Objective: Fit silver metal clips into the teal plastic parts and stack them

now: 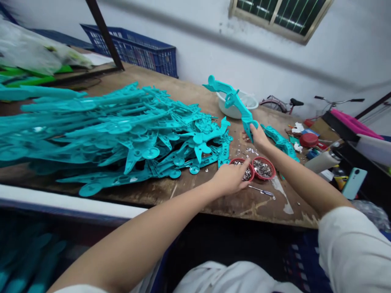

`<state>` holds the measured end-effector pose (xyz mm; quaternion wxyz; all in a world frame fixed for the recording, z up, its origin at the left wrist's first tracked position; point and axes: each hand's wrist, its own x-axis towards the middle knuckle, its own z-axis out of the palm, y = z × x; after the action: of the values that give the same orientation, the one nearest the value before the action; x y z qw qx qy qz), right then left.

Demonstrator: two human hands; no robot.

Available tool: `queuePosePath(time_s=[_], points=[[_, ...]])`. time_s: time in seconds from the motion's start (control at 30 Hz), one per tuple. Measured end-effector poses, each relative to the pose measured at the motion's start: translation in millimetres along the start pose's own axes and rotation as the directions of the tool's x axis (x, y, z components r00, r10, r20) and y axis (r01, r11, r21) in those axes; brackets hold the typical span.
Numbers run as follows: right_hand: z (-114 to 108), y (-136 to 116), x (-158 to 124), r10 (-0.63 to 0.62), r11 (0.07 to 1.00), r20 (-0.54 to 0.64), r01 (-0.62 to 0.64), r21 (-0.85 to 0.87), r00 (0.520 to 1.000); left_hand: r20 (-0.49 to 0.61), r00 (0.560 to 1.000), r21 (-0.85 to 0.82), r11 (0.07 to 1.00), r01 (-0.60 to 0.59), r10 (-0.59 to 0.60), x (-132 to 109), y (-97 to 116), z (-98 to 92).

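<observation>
My right hand (259, 136) grips the lower end of a long teal plastic part (232, 101) and holds it up at a slant over the wooden table (189, 191). My left hand (229, 178) reaches into the nearer of two small red bowls (246, 169) filled with small shiny metal pieces; its fingers are curled down into the bowl. The second red bowl (264, 168) sits just to the right. A big heap of the same teal parts (116, 134) covers the left of the table.
A white basin (236, 106) stands behind the held part. More teal parts (279, 142), a red lid (309, 140), a phone (354, 182) and clutter lie on the right. A thin metal tool (262, 191) lies near the bowls. A blue crate (137, 49) sits at the back.
</observation>
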<state>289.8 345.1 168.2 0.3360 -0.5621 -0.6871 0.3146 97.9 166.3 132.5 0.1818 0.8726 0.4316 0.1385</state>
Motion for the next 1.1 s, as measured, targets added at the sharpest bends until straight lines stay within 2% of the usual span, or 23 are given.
queuePosePath(time_s=[0.07,0.1,0.13,0.2,0.27,0.3,0.37,0.4,0.47,0.57,0.6,0.63,0.67,0.7,0.73,0.77,0.8,0.83,0.87,0.9,0.97,1.03,1.1], points=[[-2,16,-54,-0.097,0.995,-0.022,0.097,0.001,0.995,-0.136,0.974,-0.353,0.927,0.123,-0.181,3,-1,1.7],[0,26,-85,-0.215,0.976,-0.03,0.213,-0.054,0.976,-0.185,0.949,-0.549,0.828,0.117,-0.257,5,-1,2.8],[2,35,-118,-0.347,0.928,0.0,0.343,-0.142,0.938,-0.221,0.924,-0.706,0.704,0.068,-0.311,6,1,3.7],[7,50,-183,-0.555,0.749,0.186,0.585,-0.311,0.811,-0.243,0.889,-0.892,0.45,-0.047,-0.387,7,6,4.6],[9,55,-235,-0.611,0.561,0.345,0.697,-0.447,0.713,-0.177,0.901,-0.968,0.234,-0.087,-0.395,3,11,2.9],[8,55,-252,-0.62,0.505,0.38,0.72,-0.475,0.686,-0.124,0.924,-0.986,0.147,-0.075,-0.362,0,12,1.0],[1,54,-266,-0.674,0.461,0.38,0.763,-0.454,0.634,-0.002,0.972,-1.0,0.026,0.004,-0.236,-5,10,-4.8],[-5,55,-264,-0.72,0.448,0.348,0.786,-0.426,0.6,0.055,0.984,-0.998,0.007,0.057,-0.169,-7,7,-8.2],[-25,59,-247,-0.799,0.433,0.222,0.791,-0.432,0.559,0.147,0.986,-0.987,0.05,0.151,-0.081,-9,-2,-14.5],[-74,67,-206,-0.801,0.55,-0.168,0.597,-0.584,0.575,0.235,0.972,-0.953,0.196,0.232,-0.012,-8,-14,-18.4],[-94,69,-192,-0.768,0.619,-0.323,0.508,-0.599,0.554,0.273,0.962,-0.93,0.256,0.262,0.007,-7,-16,-17.7],[-114,71,-179,-0.744,0.662,-0.452,0.451,-0.598,0.492,0.323,0.946,-0.897,0.324,0.299,0.024,-8,-18,-16.1],[-133,74,-166,-0.705,0.708,-0.546,0.395,-0.586,0.453,0.38,0.924,-0.853,0.399,0.336,0.035,-8,-19,-13.9],[-149,78,-154,-0.645,0.762,-0.614,0.321,-0.562,0.456,0.436,0.899,-0.801,0.475,0.366,0.044,-8,-21,-11.2],[-160,82,-143,-0.573,0.81,-0.624,0.248,-0.532,0.531,0.493,0.868,-0.741,0.549,0.387,0.053,-9,-22,-8.2],[-166,88,-134,-0.484,0.84,-0.565,0.176,-0.513,0.668,0.546,0.836,-0.679,0.616,0.399,0.06,-8,-23,-5.1],[-165,95,-126,-0.374,0.85,-0.442,0.111,-0.515,0.815,0.593,0.803,-0.615,0.677,0.403,0.061,-8,-25,-1.8],[-158,103,-121,-0.263,0.843,-0.282,0.077,-0.532,0.923,0.632,0.773,-0.544,0.739,0.398,0.049,-7,-26,1.6],[-147,110,-119,-0.175,0.834,-0.127,0.079,-0.546,0.976,0.657,0.753,-0.46,0.802,0.38,0.02,-6,-27,5.1],[-133,117,-119,-0.111,0.826,0.008,0.097,-0.555,0.994,0.666,0.746,-0.356,0.867,0.348,-0.026,-5,-28,8.5],[-103,127,-125,-0.046,0.815,0.201,0.153,-0.559,0.979,0.628,0.766,-0.097,0.964,0.249,-0.135,-6,-26,14.6],[-79,131,-133,0.039,0.765,0.324,0.181,-0.619,0.945,0.554,0.801,0.165,0.973,0.161,-0.226,-9,-19,18.1],[-68,130,-139,0.125,0.7,0.367,0.18,-0.691,0.922,0.494,0.82,0.348,0.93,0.119,-0.29,-13,-9,18.0]])
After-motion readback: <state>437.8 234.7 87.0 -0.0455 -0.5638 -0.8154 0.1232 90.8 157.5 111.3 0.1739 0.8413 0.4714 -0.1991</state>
